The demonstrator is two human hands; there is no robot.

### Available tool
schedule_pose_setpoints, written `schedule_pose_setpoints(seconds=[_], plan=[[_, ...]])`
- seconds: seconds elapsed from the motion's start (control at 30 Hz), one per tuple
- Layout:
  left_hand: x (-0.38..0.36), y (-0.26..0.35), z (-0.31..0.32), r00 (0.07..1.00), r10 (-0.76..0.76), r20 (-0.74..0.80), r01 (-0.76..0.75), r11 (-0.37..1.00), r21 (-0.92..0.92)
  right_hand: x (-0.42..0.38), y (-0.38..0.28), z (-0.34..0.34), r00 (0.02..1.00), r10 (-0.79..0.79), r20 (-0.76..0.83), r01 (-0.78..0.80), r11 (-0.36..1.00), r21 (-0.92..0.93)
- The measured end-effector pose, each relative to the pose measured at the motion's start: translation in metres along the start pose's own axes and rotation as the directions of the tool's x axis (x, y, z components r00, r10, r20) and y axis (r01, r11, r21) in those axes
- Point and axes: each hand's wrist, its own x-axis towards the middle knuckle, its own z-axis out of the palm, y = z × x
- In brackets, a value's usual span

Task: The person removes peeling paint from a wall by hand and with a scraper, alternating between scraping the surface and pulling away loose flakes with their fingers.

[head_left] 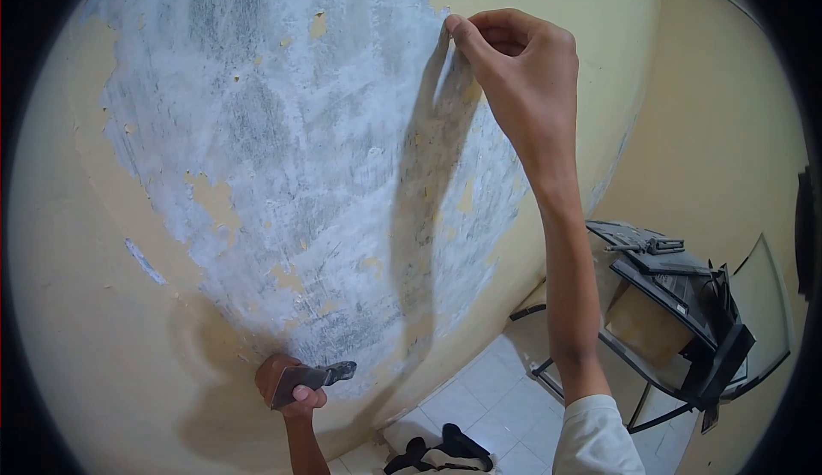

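My right hand (514,64) is raised high against the wall, thumb and forefinger pinched on a flake of yellow paint (449,26) at the edge of the scraped patch. Low down, my left hand (287,389) grips a metal scraper (312,378) whose blade lies against the wall at the bottom of the bare area. The wall (103,321) is yellow, with a large grey-white scraped patch (291,149) where small yellow flecks remain.
A dark metal frame with a tilted black tray (676,295) stands at the right near the corner. White floor tiles (488,398) show below. A black and white bag (441,454) lies on the floor by the wall's foot.
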Motion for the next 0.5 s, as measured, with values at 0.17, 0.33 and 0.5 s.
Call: schedule_pose_setpoints(seconds=[0.17,0.33,0.5], plan=[[-0.003,-0.002,0.000,1.000,0.004,0.000,-0.004,1.000,0.031,0.001,-0.011,0.004,1.000,-0.027,-0.007,0.026,0.998,-0.050],[0.002,0.002,0.000,1.000,-0.008,-0.013,0.008,1.000,0.029,0.005,-0.007,0.007,1.000,-0.019,0.024,0.019,1.000,0.006],[-0.007,-0.003,-0.002,0.998,-0.053,-0.019,0.052,0.998,-0.039,0.006,-0.001,0.008,0.998,-0.005,0.068,0.004,1.000,0.019]])
